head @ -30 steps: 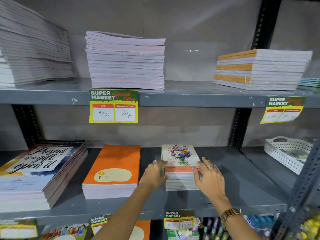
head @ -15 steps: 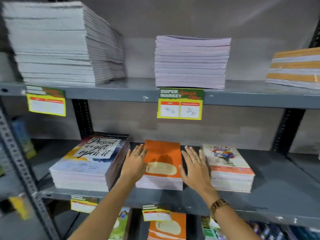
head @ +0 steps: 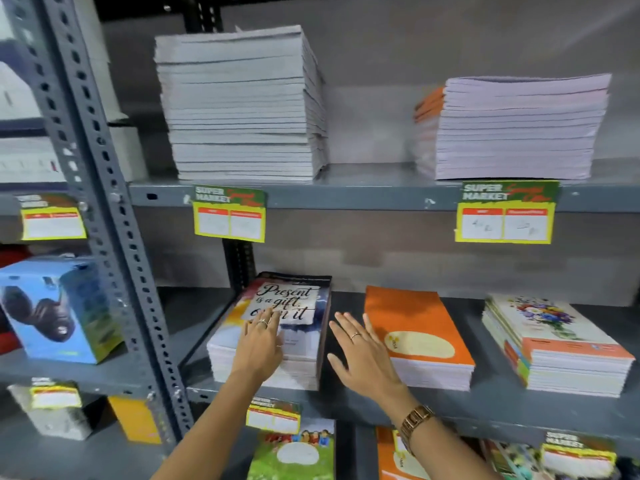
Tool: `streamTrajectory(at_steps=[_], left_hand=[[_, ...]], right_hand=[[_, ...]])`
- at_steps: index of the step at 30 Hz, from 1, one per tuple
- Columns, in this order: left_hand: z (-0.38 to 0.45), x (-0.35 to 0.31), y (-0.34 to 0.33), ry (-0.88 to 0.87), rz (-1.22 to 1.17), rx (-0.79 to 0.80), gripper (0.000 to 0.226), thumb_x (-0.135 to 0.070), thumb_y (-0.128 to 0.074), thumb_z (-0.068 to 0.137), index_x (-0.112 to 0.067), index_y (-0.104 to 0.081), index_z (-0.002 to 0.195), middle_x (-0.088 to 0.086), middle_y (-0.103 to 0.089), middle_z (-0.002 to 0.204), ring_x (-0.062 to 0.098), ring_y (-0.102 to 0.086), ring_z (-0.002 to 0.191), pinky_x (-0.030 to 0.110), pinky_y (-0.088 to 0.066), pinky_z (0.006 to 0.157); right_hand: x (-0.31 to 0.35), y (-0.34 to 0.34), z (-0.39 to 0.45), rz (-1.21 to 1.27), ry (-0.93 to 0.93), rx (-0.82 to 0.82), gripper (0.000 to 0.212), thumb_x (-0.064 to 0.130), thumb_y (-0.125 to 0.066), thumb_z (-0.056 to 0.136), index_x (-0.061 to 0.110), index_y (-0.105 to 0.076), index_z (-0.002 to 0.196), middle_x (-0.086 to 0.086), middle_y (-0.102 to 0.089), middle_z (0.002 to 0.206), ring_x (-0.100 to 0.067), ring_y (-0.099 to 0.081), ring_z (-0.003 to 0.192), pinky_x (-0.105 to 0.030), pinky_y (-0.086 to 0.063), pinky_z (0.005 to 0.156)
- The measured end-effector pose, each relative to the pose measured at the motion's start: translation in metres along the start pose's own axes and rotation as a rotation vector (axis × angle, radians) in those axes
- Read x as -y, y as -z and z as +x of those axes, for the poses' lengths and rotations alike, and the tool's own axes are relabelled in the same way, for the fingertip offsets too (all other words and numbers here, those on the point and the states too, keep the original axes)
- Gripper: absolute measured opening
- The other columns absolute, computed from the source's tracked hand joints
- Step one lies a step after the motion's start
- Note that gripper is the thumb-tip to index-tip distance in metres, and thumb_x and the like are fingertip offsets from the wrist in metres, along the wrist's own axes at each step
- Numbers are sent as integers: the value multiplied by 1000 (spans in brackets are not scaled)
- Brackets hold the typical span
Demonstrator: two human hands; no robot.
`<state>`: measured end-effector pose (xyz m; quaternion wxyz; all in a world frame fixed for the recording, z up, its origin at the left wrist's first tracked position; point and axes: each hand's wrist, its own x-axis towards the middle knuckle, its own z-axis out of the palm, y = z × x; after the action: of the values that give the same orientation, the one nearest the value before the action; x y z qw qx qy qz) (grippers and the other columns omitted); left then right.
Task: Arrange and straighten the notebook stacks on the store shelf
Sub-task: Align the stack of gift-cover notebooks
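Three notebook stacks lie on the middle shelf: a "Present is a gift" stack at left, an orange stack in the middle and a floral stack at right. My left hand rests flat on the top front of the "Present is a gift" stack, fingers spread. My right hand hovers open in the gap between that stack and the orange stack, close to the orange one's left edge. Neither hand grips anything.
The upper shelf carries a tall white stack and a lilac stack. Yellow price tags hang from the shelf edges. A perforated upright post stands at left, with a blue boxed product beyond it. More notebooks sit below.
The view has swung left. Both hands have moved left from the orange stack: the left now lies on the "Present is a gift" stack, the right sits in the gap beside it.
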<state>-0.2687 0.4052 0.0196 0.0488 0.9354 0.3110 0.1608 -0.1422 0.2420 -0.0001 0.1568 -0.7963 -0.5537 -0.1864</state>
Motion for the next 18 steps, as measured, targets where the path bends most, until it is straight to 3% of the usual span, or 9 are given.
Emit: streamTrajectory(at_steps=[3,8,13,18], left_hand=[[-2,26,3,-5,-7,57,60,-23,-40,95,-11,-15,148,6,-14,159,21,-13,146,43,-8,120],[-11,62,-3,-74,-49,106,64,-50,-37,94,-17,-24,146,5,-21,157,18,-13,146,42,-6,119],[-13,81,-9,-200,49,107,56,-43,-30,98,-18,-18,148,3,-20,158,17,-13,146,33,-8,119],[-7,86,-12,-199,31,101,55,-43,-29,98,-20,-17,148,2,-20,158,16,-12,146,34,-7,120]], right_hand=[[19,-12,11,28,14,32,60,40,-37,95,12,-25,146,-6,-21,158,-19,-13,147,-42,16,112],[44,-29,22,64,4,100,57,38,-32,98,12,-22,148,-5,-17,159,-16,-8,147,-32,11,117],[51,-37,31,55,-44,185,52,34,-28,101,12,-20,148,-4,-20,158,-14,-15,146,-33,4,120],[56,-44,37,95,-79,201,50,31,-28,101,13,-21,148,-3,-21,158,-14,-16,146,-30,-2,120]])
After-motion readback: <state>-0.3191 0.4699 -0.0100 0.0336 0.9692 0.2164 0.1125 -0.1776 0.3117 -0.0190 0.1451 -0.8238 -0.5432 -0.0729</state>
